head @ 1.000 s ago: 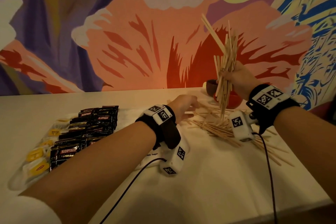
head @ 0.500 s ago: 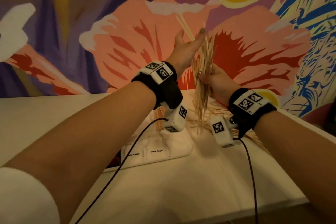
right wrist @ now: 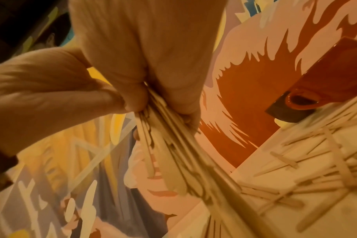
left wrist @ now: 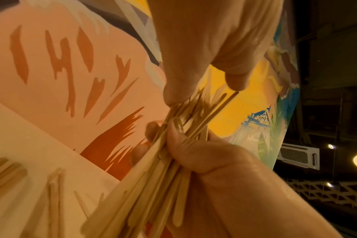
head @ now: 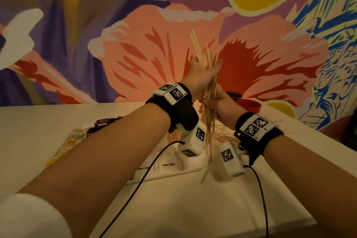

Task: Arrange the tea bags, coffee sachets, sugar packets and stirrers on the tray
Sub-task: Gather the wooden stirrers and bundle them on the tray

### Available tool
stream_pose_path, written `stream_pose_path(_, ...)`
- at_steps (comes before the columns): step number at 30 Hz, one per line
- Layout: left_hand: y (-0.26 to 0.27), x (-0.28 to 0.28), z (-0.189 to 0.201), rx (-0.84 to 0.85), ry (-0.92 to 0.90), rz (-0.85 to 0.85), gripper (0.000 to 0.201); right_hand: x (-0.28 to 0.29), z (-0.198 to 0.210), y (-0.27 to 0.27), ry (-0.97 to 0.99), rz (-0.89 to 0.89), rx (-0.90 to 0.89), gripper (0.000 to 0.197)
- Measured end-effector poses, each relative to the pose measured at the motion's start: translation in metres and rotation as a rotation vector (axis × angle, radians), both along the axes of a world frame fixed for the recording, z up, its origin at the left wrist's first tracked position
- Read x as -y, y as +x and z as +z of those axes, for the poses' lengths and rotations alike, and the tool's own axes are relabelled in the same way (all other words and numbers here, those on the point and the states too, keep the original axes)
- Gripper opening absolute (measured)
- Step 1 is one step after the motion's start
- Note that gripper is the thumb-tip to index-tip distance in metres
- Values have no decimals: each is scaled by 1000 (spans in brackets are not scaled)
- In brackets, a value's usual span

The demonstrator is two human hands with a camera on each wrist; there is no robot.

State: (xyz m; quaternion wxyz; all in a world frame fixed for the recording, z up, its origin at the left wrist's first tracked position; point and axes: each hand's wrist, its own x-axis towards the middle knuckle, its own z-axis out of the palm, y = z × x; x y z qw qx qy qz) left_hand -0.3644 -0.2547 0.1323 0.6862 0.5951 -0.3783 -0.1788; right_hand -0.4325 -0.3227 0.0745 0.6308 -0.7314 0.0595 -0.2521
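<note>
Wooden stirrers (head: pixel 210 100) stand almost upright in a bunch, held up in the air above the white surface (head: pixel 193 208). The right hand (head: pixel 218 104) has its grip wrapped tight round the lower part of the bunch. The left hand (head: pixel 202 75) is just above it, at 12 o'clock from the right hand. Its fingers (left wrist: pixel 232 77) and thumb close round the top part of the sticks, so both hands hold the same bunch. A few stick tips poke out above the left hand.

More loose stirrers (right wrist: pixel 296 177) lie in a messy pile on the surface under the hands.

At 9 o'clock from the hands, dark coffee sachets (head: pixel 105 122) lie in a row, with yellow tea bags (head: pixel 70 142) beside them. White sugar packets (head: pixel 168 164) lie at 6 o'clock, under the left wrist. It is hard to see the tray's edges.

A red cup (head: pixel 249 105) sits at 3 o'clock, just behind the right hand. A painted wall (head: pixel 96 44) with big flowers is at the back.
</note>
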Motion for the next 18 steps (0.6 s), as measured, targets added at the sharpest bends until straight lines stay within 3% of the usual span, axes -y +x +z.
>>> stream_pose_path(6, -3, 2, -9, 137, 34, -24, 79, 3, -10, 0, -8, -36, 46, 37)
stream_pose_path(9, -1, 2, -15, 235, 97, -30, 67, 5, -20, 2, -72, -69, 13, 32)
stream_pose_path(12, -2, 2, -22, 329, 131, -29, 53, 7, -29, 2, -103, -82, 19, 42)
stream_pose_path(18, -1, 1, -15, 283, 19, -7, 33, 11, -21, 3, -162, -134, 70, 53)
